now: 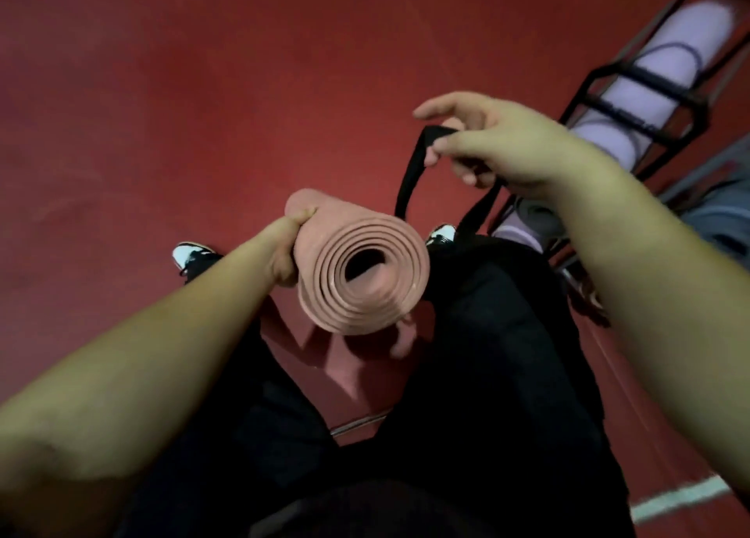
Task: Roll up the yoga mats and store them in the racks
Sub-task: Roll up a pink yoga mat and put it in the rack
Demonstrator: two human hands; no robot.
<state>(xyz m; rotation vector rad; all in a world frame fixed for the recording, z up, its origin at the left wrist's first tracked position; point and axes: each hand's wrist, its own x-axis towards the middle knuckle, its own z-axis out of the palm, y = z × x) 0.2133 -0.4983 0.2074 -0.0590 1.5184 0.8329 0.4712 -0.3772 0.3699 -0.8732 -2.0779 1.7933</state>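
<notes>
in the head view we hold the pink yoga mat (361, 269) already rolled, its spiral end facing up at us, standing roughly upright above the red floor (162, 111) between our shoes. our left hand (284, 249) is wrapped round the side of the roll, thumb pressed on the outer layer. our right hand (487, 147) pinches a black strap (414, 168) between thumb and fingers, the other fingers spread loosely; the strap runs down to the far side of the roll, and we cannot tell where it attaches. the black rack (633, 91) stands near on our right, with a lilac rolled mat (665, 62) already lying in it.

the roll looks loose, with gaps between its layers and a wide hollow core. we judge that if the left hand's grip eases while the strap is not yet tight, the outer layer may spring open. the strap may also slip from the pinch and drop, or snag on the rack's bars as the mat goes in.
</notes>
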